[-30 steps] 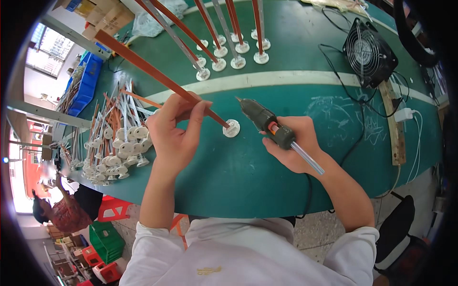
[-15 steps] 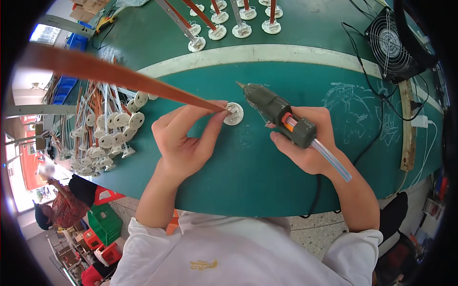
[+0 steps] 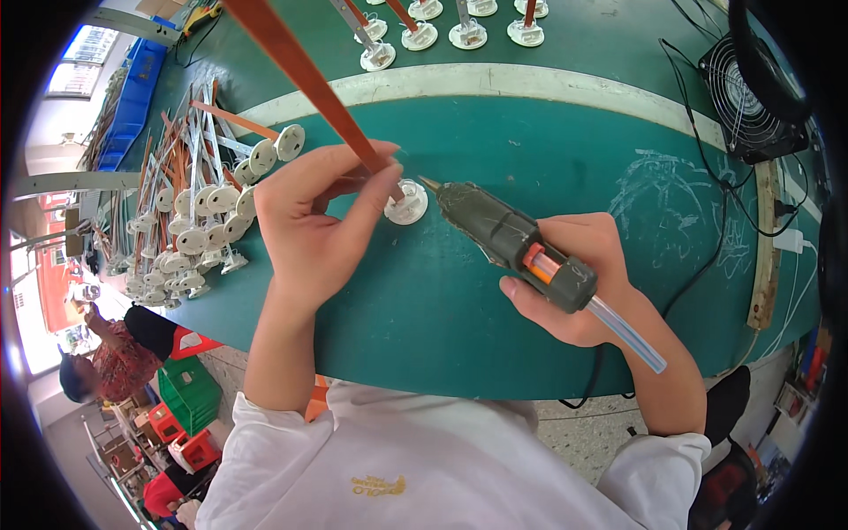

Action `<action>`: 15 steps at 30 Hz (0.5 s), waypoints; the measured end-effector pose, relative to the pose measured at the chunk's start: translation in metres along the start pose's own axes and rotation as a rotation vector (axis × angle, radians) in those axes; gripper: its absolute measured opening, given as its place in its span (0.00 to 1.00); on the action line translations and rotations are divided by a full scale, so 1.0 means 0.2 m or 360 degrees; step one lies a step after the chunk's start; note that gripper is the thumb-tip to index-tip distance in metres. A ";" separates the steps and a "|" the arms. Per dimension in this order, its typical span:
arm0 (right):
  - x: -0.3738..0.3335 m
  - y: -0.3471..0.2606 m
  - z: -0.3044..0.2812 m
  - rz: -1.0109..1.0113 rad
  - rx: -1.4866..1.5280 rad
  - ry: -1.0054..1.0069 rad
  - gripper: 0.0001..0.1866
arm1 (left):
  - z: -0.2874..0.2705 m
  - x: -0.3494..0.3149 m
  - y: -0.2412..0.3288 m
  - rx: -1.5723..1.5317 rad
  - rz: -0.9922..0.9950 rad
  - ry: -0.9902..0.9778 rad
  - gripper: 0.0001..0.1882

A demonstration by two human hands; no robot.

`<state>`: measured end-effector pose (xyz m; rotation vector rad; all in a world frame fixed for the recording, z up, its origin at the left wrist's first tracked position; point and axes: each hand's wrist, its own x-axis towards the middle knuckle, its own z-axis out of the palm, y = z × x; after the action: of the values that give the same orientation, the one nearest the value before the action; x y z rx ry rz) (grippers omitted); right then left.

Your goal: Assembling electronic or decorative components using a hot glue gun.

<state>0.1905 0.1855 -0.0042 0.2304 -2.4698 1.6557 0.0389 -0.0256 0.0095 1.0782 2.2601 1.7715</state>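
Between its thumb and fingers my left hand (image 3: pixel 322 221) pinches a long reddish-brown flat strip (image 3: pixel 305 66) near its lower end. That end meets a round white disc base (image 3: pixel 407 210) on the table, and the strip rises up and to the left. My right hand (image 3: pixel 579 274) is wrapped around a dark green hot glue gun (image 3: pixel 495 225). A clear glue stick (image 3: pixel 629 336) sticks out of the gun's back. The gun's nozzle points at the disc, a short gap away from it.
Many strips with white discs (image 3: pixel 208 199) lie heaped at the left. Several upright ones (image 3: pixel 468 34) stand beyond a pale strip (image 3: pixel 495 81) across the green table (image 3: pixel 424 327). At the right are a black fan (image 3: pixel 751 97), cables and a power strip (image 3: pixel 762 256). Another person (image 3: pixel 124 362) is at far left.
The reddish-brown strip has swung more upright, and my left hand and the disc have shifted left in view. The glue gun's nozzle has come closer to the disc.
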 end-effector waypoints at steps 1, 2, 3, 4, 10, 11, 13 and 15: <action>0.00 0.00 0.01 -0.0022 0.0002 0.0039 0.09 | 0.00 0.00 0.00 0.0003 -0.0002 -0.0002 0.12; -0.01 0.00 0.01 -0.0045 0.0004 0.0080 0.10 | 0.00 0.01 0.00 -0.0014 -0.0035 -0.0005 0.11; -0.01 0.01 0.01 -0.0047 0.0008 0.0083 0.10 | 0.00 0.01 0.00 -0.0030 -0.0067 -0.0008 0.09; -0.01 0.01 0.01 -0.0002 -0.0025 0.0075 0.10 | -0.02 0.01 -0.01 -0.0027 -0.0076 -0.0004 0.09; 0.00 0.02 0.03 0.0108 -0.0040 0.0072 0.10 | -0.06 0.03 -0.01 -0.0028 -0.0097 -0.0060 0.04; 0.00 0.02 0.03 0.0130 -0.0043 0.0066 0.10 | -0.06 0.03 -0.01 0.0015 -0.0100 -0.0071 0.04; -0.01 0.02 0.03 0.0134 -0.0053 0.0065 0.10 | -0.07 0.04 -0.02 0.0059 -0.0101 -0.0082 0.04; 0.00 0.02 0.03 0.0136 -0.0063 0.0064 0.10 | -0.08 0.04 -0.03 0.0178 -0.0024 -0.0127 0.04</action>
<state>0.1902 0.1817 -0.0100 0.0870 -2.5129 1.6251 0.0221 -0.0357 0.0123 1.1260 2.3370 1.5834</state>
